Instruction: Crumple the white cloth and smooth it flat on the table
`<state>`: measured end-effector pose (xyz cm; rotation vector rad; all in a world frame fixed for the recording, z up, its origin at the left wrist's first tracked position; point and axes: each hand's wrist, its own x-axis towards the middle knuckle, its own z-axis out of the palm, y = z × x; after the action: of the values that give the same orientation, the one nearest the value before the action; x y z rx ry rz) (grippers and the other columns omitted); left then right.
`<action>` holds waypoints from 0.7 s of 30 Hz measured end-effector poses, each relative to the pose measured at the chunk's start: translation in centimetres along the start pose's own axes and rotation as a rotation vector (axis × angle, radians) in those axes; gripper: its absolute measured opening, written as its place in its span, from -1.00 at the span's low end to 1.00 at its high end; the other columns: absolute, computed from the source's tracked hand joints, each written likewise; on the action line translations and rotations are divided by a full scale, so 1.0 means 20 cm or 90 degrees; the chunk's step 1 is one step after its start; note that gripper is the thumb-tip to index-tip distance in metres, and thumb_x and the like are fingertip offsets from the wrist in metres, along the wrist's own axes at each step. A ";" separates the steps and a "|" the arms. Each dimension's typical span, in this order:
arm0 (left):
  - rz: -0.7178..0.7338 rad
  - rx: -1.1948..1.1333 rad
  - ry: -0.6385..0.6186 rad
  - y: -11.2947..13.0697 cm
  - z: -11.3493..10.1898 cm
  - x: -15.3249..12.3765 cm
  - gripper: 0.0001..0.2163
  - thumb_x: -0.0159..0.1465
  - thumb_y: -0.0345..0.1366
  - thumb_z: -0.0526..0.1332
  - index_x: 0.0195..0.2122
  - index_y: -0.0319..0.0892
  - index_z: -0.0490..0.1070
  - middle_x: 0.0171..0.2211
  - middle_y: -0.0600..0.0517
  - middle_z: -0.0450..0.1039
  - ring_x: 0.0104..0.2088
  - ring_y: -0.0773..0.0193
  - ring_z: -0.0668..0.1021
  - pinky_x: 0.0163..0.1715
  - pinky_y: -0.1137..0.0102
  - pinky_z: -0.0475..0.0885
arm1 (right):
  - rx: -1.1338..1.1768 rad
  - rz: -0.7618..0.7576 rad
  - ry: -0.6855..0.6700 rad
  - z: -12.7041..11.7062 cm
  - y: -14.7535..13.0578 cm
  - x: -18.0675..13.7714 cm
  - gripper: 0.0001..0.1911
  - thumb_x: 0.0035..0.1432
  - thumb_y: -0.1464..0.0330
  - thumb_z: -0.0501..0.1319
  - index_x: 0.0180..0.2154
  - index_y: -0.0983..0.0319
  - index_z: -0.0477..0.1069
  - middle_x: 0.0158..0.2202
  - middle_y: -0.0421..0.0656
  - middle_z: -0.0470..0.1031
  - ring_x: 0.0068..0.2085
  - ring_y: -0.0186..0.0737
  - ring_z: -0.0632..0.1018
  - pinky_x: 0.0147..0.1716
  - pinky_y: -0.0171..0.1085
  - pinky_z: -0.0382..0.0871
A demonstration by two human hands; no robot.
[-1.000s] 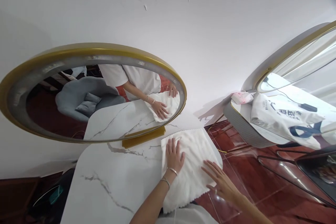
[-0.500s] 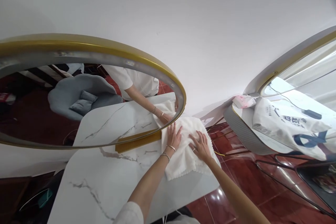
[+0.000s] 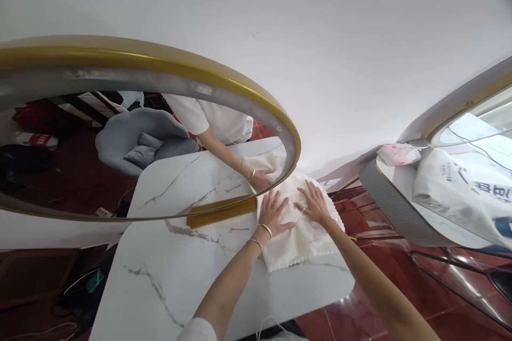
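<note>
A white cloth with a scalloped edge lies spread over the right end of the marble-patterned table. My left hand presses on its left part, fingers spread and a bracelet at the wrist. On the upper right of the cloth rests my right hand, also with fingers apart and a ring on one finger. Both palms face down and neither hand grips anything. Beneath the hands the fabric looks fairly flat, with slight wrinkles.
A large gold-rimmed mirror stands at the back of the table, on a gold base, reflecting a grey chair. To the right, a second table bears a pink-white packet and a white printed bag. The floor is red tile.
My view has shifted, so things sit further right in it. My right hand has slid toward the cloth's far edge, and my left fingers have spread. The cloth lies flatter.
</note>
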<state>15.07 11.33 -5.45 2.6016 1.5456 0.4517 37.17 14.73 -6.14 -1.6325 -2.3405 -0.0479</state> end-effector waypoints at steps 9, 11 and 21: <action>0.064 -0.069 -0.060 0.13 -0.12 -0.40 -0.13 0.07 0.33 0.07 0.33 0.01 -0.07 0.37 -0.06 -0.22 0.34 -0.15 -0.13 0.24 -0.07 -0.09 | -0.004 -0.042 -0.031 -0.11 -0.17 -0.45 -0.26 0.20 -0.04 0.02 0.32 0.08 -0.07 0.35 -0.10 -0.02 0.33 0.03 0.03 0.22 0.07 -0.03; 0.086 -0.085 -0.072 0.16 -0.14 -0.52 -0.14 0.08 0.32 0.06 0.33 0.01 -0.08 0.37 -0.06 -0.20 0.34 -0.15 -0.12 0.25 -0.07 -0.09 | -0.002 -0.026 -0.030 -0.14 -0.23 -0.59 -0.23 0.18 -0.04 0.04 0.32 0.07 -0.11 0.33 -0.10 0.03 0.32 0.03 0.07 0.21 0.05 0.01; 0.010 -0.082 -0.104 0.47 -0.15 -0.82 -0.36 0.29 -0.06 0.06 0.34 0.07 -0.21 0.38 -0.07 -0.30 0.34 -0.18 -0.12 0.18 -0.25 -0.12 | 0.001 0.028 0.033 -0.16 -0.34 -0.93 -0.51 0.21 0.06 0.07 0.10 0.12 0.28 0.21 -0.02 0.23 0.24 0.04 0.22 0.17 0.06 0.11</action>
<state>14.82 -7.71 -3.90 2.4866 1.3966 0.3202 37.45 -5.35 -6.85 -1.6610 -2.2649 -0.0773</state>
